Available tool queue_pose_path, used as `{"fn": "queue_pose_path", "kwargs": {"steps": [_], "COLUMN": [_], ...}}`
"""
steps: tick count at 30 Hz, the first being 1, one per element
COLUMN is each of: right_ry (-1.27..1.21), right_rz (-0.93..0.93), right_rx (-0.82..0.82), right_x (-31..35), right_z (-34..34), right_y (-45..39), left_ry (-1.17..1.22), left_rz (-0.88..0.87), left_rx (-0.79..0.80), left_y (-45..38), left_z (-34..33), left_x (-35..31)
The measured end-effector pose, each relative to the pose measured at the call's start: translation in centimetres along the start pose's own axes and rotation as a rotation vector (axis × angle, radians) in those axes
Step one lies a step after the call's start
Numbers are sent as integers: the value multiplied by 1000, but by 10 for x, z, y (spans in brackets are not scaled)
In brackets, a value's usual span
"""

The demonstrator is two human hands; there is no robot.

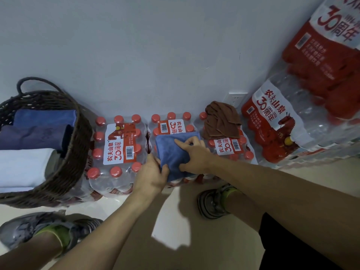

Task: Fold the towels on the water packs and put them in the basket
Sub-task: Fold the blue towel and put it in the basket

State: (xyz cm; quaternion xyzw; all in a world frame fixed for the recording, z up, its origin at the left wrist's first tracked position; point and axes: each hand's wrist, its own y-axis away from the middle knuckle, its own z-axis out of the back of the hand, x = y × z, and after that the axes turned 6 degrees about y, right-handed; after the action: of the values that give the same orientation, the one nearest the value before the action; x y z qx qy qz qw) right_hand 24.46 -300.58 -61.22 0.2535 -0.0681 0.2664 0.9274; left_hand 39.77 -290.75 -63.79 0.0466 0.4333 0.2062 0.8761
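Observation:
A folded blue towel (pixel 172 152) lies on the middle water pack (pixel 171 123) by the wall. My left hand (pixel 151 177) grips its near left corner, thumb on top. My right hand (pixel 192 153) lies on the towel's right side, thumb curled round its edge and fingers bent on the cloth. A crumpled brown towel (pixel 222 119) sits on the water pack (pixel 233 147) to the right. The dark wicker basket (pixel 74 162) stands at the left and holds folded blue, dark blue and white towels.
Another water pack (pixel 118 145) stands between the basket and the blue towel. More water packs (pixel 303 106) are stacked high on the right. A wall socket (pixel 234 98) sits behind the brown towel. My two shoes stand on the pale floor below.

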Motion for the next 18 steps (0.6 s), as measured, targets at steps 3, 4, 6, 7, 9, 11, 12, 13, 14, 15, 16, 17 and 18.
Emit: {"fn": "queue_pose_path", "kwargs": {"steps": [3, 4, 6, 7, 9, 11, 12, 13, 14, 15, 16, 17, 18], "right_ry": [-4, 8, 24, 18, -50, -150, -185, -192, -170, -131, -89, -51, -25], "right_rz": [11, 19, 42, 55, 91, 131, 159, 196, 234, 264, 281, 286, 286], "right_rx": [0, 6, 26, 43, 83, 83, 56, 7, -47, -91, -117, -129, -137], "right_x": [-2, -3, -6, -7, -10, -18, -24, -31, -38, -44, -50, -55, -58], "right_z": [1, 1, 2, 4, 10, 15, 16, 14, 11, 5, -2, -9, -16], "right_y": [-2, -2, -4, -5, -6, -3, 1, 7, 14, 22, 30, 36, 40], "left_ry": [84, 57, -103, -151, -159, -177, -202, -229, -249, -248, -223, -190, -160], "left_rz": [188, 181, -99, -310, -625, -739, -742, -729, -698, -664, -645, -642, -643], "left_rx": [24, -18, -178, -214, -101, 58, 106, 127, 138, 147, 147, 132, 109], "left_y": [-7, -7, -3, 0, 0, -1, -1, -2, -1, 0, 1, 1, 1], "left_z": [11, 13, 14, 13, 10, 8, 8, 7, 8, 8, 8, 8, 8], "left_x": [3, 2, -1, -2, -2, 5, 13, 20, 26, 31, 34, 36, 36]}}
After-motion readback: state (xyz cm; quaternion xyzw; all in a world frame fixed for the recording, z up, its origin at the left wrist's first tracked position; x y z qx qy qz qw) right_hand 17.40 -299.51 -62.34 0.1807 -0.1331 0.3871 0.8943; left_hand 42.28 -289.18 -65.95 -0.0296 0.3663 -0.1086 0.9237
